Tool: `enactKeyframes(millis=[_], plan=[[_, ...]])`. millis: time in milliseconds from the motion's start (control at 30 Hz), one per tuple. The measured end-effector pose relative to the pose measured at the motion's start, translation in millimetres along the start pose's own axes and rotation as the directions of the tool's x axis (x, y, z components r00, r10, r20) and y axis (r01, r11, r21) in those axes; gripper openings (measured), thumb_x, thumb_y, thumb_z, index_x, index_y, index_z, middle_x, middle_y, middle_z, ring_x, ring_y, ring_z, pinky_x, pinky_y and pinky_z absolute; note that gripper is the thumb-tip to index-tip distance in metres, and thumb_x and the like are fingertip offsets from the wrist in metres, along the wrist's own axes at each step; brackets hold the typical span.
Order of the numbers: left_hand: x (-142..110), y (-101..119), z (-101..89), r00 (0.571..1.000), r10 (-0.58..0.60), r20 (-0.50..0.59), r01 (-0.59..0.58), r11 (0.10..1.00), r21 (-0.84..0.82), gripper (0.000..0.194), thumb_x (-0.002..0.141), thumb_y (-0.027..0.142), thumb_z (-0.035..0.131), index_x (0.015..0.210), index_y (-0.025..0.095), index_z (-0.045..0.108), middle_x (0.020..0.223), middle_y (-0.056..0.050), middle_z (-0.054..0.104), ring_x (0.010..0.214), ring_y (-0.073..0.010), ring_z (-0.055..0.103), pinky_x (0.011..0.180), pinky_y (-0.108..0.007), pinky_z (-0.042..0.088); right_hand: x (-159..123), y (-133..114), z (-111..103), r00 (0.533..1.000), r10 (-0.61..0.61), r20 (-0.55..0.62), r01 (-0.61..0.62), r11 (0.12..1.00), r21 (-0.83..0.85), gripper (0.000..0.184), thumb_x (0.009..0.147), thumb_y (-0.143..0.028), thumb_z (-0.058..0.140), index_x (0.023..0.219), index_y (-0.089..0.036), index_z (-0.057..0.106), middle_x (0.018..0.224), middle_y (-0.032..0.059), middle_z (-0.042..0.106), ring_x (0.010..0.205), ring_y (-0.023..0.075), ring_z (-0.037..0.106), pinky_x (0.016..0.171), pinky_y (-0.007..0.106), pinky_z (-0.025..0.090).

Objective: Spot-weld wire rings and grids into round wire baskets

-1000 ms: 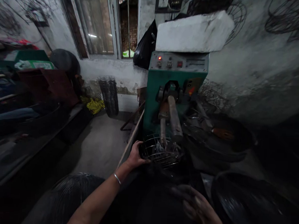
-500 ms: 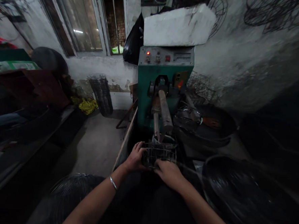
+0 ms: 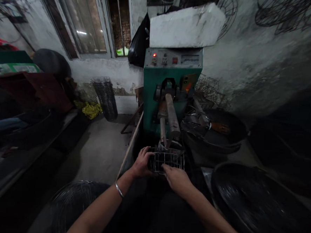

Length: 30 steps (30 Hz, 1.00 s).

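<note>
A small wire basket (image 3: pixel 167 159) sits under the two metal arms (image 3: pixel 171 119) of a green machine (image 3: pixel 170 85). My left hand (image 3: pixel 141 163), a bangle on its wrist, grips the basket's left side with curled fingers. My right hand (image 3: pixel 176 178) holds the basket's near rim from the front. The arm tips reach down into the top of the basket.
Dark round basins (image 3: pixel 217 134) stand right of the machine, and a bigger one (image 3: pixel 255 207) is at the near right. A wire mesh bin (image 3: pixel 105 97) stands by the far wall. A domed wire frame (image 3: pixel 79 199) lies at the lower left. Bare concrete floor (image 3: pixel 100 151) stretches left.
My right hand came up from the lower right and took the basket's near rim. The basket has turned so its side faces me. The view has shifted slightly.
</note>
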<state>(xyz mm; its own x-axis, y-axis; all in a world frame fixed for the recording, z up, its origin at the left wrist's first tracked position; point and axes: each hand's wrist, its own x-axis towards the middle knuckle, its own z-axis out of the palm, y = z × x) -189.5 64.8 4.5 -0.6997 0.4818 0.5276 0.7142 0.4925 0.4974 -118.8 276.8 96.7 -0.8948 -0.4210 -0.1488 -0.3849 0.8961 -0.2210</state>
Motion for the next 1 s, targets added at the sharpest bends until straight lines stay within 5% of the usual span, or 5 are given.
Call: enactKeyframes(millis=[500, 800, 1000], plan=[[21.2, 0.5, 3.1, 0.997, -0.07, 0.033, 0.071, 0.997, -0.024, 0.093, 0.046, 0.039, 0.096, 0.124, 0.017, 0.051, 0.142, -0.021, 0.039, 0.135, -0.0425, 0.035, 0.111, -0.061, 0.037, 13.1, 19.2, -8.1, 1.0, 0.0, 0.03, 0.0, 1.0, -0.007, 0.041, 0.092, -0.008, 0.045, 0.132, -0.012, 0.056, 0.118, 0.0159, 0.069, 0.102, 0.0275, 0.069, 0.086, 0.034, 0.052], [26.5, -6.1, 9.6, 1.0, 0.017, 0.0, -0.017, 0.999, 0.035, 0.095, 0.043, 0.033, 0.096, 0.124, 0.015, 0.051, 0.142, -0.021, 0.04, 0.135, -0.0419, 0.036, 0.112, -0.06, 0.036, 14.2, 23.0, 0.1, 0.999, 0.041, -0.002, -0.041, 0.999, -0.03, 0.044, 0.093, -0.008, 0.043, 0.135, -0.012, 0.054, 0.118, 0.0165, 0.069, 0.102, 0.0282, 0.069, 0.085, 0.035, 0.052], [27.7, -7.2, 14.9, 1.0, 0.004, -0.027, -0.004, 1.0, 0.0, 0.09, 0.046, 0.044, 0.095, 0.121, 0.016, 0.053, 0.134, -0.019, 0.047, 0.133, -0.0407, 0.039, 0.111, -0.06, 0.037, 13.0, 18.1, -12.6, 0.996, 0.059, 0.064, -0.056, 0.998, -0.039, 0.042, 0.094, -0.009, 0.044, 0.134, -0.013, 0.055, 0.117, 0.0143, 0.07, 0.103, 0.0289, 0.068, 0.085, 0.036, 0.052]])
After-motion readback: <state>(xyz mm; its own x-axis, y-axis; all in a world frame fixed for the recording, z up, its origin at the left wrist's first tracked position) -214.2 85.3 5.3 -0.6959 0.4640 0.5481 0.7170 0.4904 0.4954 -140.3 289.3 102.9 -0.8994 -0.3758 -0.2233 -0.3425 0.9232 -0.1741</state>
